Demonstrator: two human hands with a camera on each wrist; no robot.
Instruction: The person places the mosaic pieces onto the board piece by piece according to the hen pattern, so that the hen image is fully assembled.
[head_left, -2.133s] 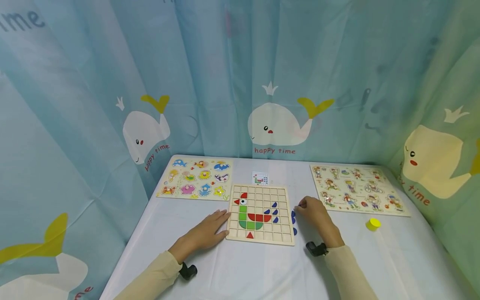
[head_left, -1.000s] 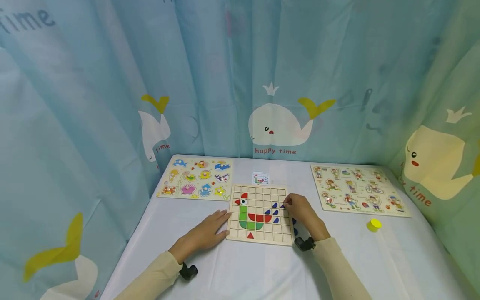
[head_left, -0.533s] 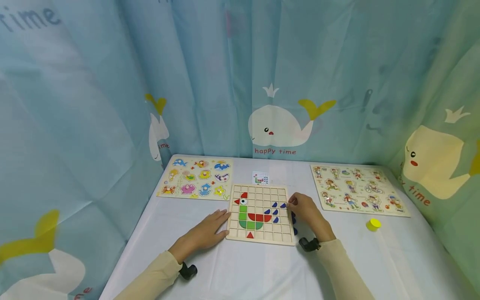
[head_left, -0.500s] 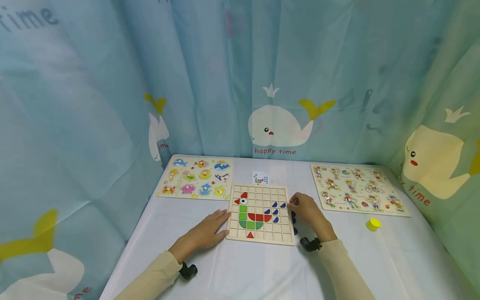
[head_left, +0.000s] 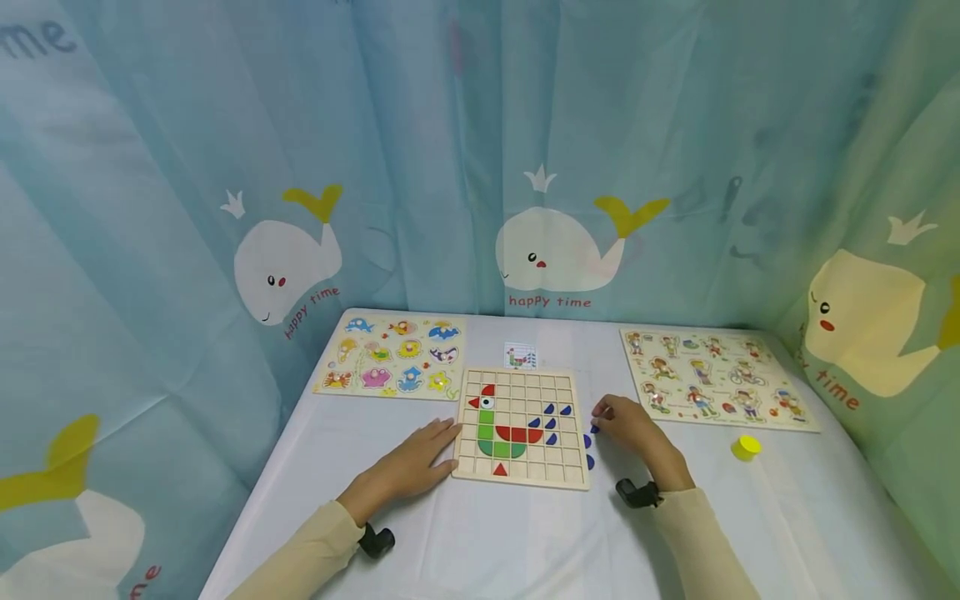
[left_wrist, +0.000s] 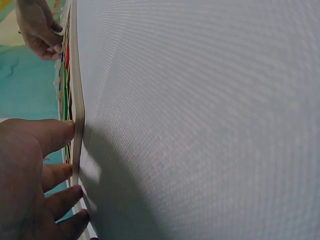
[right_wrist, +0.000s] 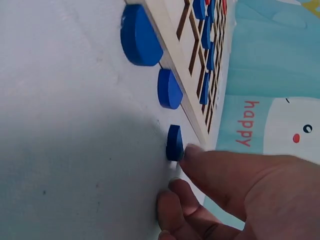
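A wooden grid board [head_left: 517, 482] lies mid-table, with red, green, white and blue pieces forming a bird. My left hand [head_left: 416, 462] rests flat beside it, fingertips at its left edge; in the left wrist view the spread fingers [left_wrist: 60, 135] touch the rim. Just off the board's right edge, my right hand [head_left: 630, 429] has its thumb and curled fingers at a small blue half-round block [right_wrist: 174, 143], thumb tip on it. Two more loose blue blocks [right_wrist: 170, 89] lie along that edge. Inside the grid, several blue blocks [head_left: 566, 410] make the tail.
A small picture card [head_left: 520, 357] of the bird lies behind the board. A sea-animal puzzle [head_left: 390, 354] is at the back left, a puzzle of children figures [head_left: 712, 379] at the back right. A yellow cylinder [head_left: 746, 448] stands in front of that one.
My right hand put a blue block into the grid's right side, let go, and moved right and down to the loose blocks. One loose block has shifted rightward. The left hand stayed put.
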